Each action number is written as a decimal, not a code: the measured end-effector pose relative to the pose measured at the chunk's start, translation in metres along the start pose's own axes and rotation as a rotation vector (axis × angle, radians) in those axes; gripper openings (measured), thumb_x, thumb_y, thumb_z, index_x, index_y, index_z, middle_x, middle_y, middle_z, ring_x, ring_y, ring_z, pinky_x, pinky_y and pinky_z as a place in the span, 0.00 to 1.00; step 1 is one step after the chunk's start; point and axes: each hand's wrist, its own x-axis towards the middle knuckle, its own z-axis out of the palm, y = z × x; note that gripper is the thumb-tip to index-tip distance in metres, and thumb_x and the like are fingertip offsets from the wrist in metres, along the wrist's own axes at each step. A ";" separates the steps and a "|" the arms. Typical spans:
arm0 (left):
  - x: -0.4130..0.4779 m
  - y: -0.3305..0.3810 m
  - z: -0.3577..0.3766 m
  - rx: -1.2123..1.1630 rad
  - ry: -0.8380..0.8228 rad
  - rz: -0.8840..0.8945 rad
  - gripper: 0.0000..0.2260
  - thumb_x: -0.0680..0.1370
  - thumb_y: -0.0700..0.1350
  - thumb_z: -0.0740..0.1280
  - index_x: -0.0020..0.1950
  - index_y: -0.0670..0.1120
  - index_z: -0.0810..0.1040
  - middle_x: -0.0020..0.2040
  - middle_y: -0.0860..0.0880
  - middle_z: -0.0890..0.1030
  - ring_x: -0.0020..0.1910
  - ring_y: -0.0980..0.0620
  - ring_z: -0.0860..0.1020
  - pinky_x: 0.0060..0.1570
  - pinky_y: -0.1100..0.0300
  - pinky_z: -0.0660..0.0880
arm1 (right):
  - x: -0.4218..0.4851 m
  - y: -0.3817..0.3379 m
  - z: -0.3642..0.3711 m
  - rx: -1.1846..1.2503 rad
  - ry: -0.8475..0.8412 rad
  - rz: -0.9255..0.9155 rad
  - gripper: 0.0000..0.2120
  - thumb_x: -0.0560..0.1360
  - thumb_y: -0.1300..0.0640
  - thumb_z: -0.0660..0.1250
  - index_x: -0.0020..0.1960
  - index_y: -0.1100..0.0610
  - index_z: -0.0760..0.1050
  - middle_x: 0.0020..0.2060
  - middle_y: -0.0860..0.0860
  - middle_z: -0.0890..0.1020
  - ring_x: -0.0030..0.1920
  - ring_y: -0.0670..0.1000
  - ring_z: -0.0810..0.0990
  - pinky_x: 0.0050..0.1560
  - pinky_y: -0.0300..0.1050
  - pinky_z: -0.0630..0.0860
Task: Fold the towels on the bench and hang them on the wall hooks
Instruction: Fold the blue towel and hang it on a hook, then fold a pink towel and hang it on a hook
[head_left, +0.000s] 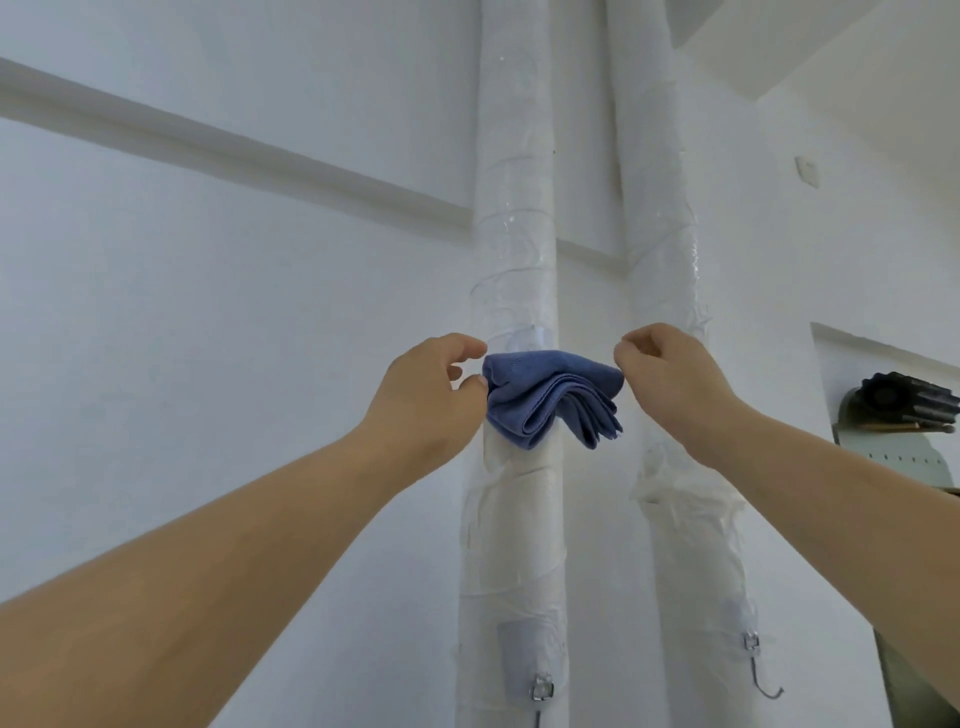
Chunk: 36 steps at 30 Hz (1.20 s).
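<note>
The folded towel (550, 395) hangs draped on the left pipe (514, 156), presumably over a hidden hook. The left hand (426, 395) flanks its left edge, thumb and forefinger parted. The right hand (670, 374) curls at the right corner, its grip unclear. Both seem placed to level the towel.

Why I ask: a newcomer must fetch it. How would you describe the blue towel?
Two white wrapped pipes climb the wall. On the left pipe, between the left hand and right hand, hangs the folded blue towel; the lower hooks are bare.
</note>
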 end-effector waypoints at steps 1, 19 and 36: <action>-0.005 -0.001 -0.002 0.012 0.003 -0.001 0.16 0.81 0.44 0.64 0.68 0.54 0.76 0.64 0.57 0.78 0.60 0.58 0.77 0.53 0.64 0.72 | -0.005 -0.003 -0.001 -0.037 0.013 -0.030 0.14 0.81 0.51 0.60 0.65 0.52 0.75 0.57 0.48 0.79 0.51 0.50 0.78 0.52 0.46 0.71; -0.294 -0.076 0.007 -0.181 -0.576 -0.320 0.09 0.79 0.45 0.67 0.56 0.56 0.81 0.45 0.55 0.83 0.44 0.54 0.84 0.42 0.58 0.82 | -0.356 0.043 0.030 -0.340 -0.445 0.351 0.09 0.77 0.48 0.65 0.41 0.49 0.78 0.34 0.46 0.82 0.35 0.49 0.81 0.42 0.49 0.82; -0.742 -0.014 -0.051 -0.276 -1.377 -0.540 0.10 0.80 0.44 0.66 0.60 0.55 0.78 0.46 0.59 0.80 0.44 0.60 0.80 0.49 0.63 0.76 | -0.805 -0.020 -0.141 -0.431 -0.345 1.292 0.07 0.80 0.52 0.66 0.47 0.52 0.81 0.41 0.52 0.86 0.42 0.53 0.86 0.51 0.57 0.83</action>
